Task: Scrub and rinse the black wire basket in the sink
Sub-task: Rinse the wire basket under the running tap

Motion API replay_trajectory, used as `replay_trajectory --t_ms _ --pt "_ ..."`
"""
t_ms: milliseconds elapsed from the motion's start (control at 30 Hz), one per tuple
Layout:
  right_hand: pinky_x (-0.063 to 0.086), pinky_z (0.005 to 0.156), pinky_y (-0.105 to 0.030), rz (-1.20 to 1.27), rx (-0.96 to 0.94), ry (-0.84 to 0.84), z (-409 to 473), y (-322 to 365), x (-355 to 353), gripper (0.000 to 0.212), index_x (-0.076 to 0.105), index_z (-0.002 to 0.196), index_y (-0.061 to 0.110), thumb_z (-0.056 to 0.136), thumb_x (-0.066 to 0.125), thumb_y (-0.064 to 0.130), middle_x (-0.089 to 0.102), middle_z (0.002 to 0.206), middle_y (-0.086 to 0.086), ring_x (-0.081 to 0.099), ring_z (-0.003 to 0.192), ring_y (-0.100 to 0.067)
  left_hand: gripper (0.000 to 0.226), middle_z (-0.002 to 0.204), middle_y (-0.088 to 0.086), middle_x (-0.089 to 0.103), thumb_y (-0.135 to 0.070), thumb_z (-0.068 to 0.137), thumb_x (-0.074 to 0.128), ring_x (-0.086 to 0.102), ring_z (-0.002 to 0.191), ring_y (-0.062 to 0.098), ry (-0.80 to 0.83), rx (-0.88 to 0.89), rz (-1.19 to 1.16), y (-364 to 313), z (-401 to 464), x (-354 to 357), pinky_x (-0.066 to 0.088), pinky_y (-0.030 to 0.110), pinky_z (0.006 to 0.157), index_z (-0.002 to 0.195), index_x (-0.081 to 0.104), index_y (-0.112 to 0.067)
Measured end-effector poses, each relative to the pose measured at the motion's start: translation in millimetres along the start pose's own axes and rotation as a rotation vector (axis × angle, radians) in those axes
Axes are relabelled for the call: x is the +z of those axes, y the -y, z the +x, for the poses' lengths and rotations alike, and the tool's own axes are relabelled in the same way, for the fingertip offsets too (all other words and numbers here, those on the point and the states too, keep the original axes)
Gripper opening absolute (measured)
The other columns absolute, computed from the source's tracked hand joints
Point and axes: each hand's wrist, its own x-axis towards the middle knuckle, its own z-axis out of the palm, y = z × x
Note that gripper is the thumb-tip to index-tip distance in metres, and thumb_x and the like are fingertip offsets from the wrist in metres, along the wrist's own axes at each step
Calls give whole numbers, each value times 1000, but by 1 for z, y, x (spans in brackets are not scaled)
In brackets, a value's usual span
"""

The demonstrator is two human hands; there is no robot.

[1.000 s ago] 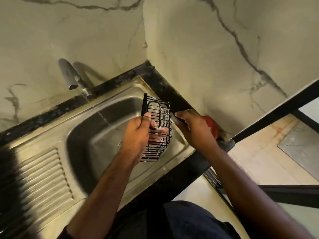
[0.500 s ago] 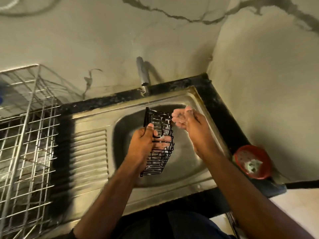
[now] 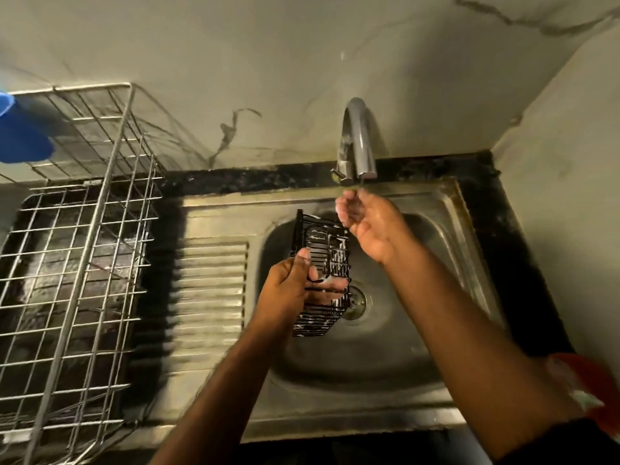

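My left hand (image 3: 295, 290) grips the black wire basket (image 3: 327, 250) over the steel sink (image 3: 385, 347), thumb on its near wall and fingers inside. The basket stands on end and carries white foam. My right hand (image 3: 372, 226) is raised just beyond the basket, under the chrome tap (image 3: 357, 139), fingers loosely cupped, soapy, holding nothing. A thin stream of water falls from the spout onto its fingertips.
A ribbed draining board (image 3: 211, 286) lies left of the bowl. A tall metal wire dish rack (image 3: 77, 250) stands at the far left, with a blue object (image 3: 20, 132) at its top. A red dish (image 3: 590, 387) sits at the right by my forearm. The drain (image 3: 357, 302) lies below the basket.
My view swung left and centred on the sink. My right hand left the red dish, passed the basket and rose under the tap. My left hand kept hold of the basket.
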Motion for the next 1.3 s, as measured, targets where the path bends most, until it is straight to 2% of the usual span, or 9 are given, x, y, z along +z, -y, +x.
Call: replay_trajectory --t_ms 167,500,600,733,867,1033,1133,1233,1300 --pt "18 34 -16 -29 185 19 32 13 14 35 45 68 20 102 37 19 41 46 7 32 35 -5 41 90 27 76 -34 110 36 75 80 38 22 -15 3 5 14 -2 60 48 79 78 49 -12" --pt "30 30 -14 62 263 197 30 18 8 33 52 67 14 99 43 15 45 61 1 36 43 -5 41 84 24 76 -34 110 37 75 76 36 103 -38 30 15 30 1 60 37 67 78 48 -11" --pt "27 30 -14 13 188 146 23 19 11 28 51 61 14 88 46 8 45 56 2 33 41 -5 41 92 29 75 -35 110 36 74 83 41 117 -31 11 15 30 1 60 48 78 79 49 -11" --pt "30 36 -13 -77 95 89 13 25 17 30 58 78 10 103 41 11 53 61 0 37 46 -5 41 99 32 74 -35 110 37 72 93 47 141 -54 -26 12 30 1 51 69 93 79 50 -11" --pt "33 37 -14 -646 -156 63 -1 18 14 17 67 96 3 97 52 -2 65 73 -5 43 46 -2 41 100 31 74 -39 109 39 72 98 48 168 -75 -43 14 28 1 52 69 93 79 51 -13" --pt "36 47 -25 -938 -349 -162 0 10 29 19 61 69 13 85 65 22 55 61 -7 45 45 -12 40 91 24 77 -39 109 38 77 87 37 182 -54 -72 10 22 7 61 50 78 81 51 -13" --pt "44 61 -29 -750 -299 -135 0 13 29 13 57 69 9 81 59 4 56 69 -9 52 67 -17 42 76 17 77 -37 110 36 77 73 27 157 -40 -71 12 22 6 61 33 60 79 50 -11" --pt "53 73 -24 -223 -100 108 -3 28 15 23 62 79 8 87 53 -12 64 79 -5 63 79 -16 47 95 31 74 -41 109 36 74 92 45 153 -48 -63 15 30 6 63 45 74 75 50 -12" --pt "58 76 -21 -167 -22 189 -7 32 7 13 66 96 4 97 53 1 71 87 -8 70 86 -16 49 96 33 74 -43 109 36 75 89 45 135 -63 -34 18 35 5 59 53 81 73 49 -12"
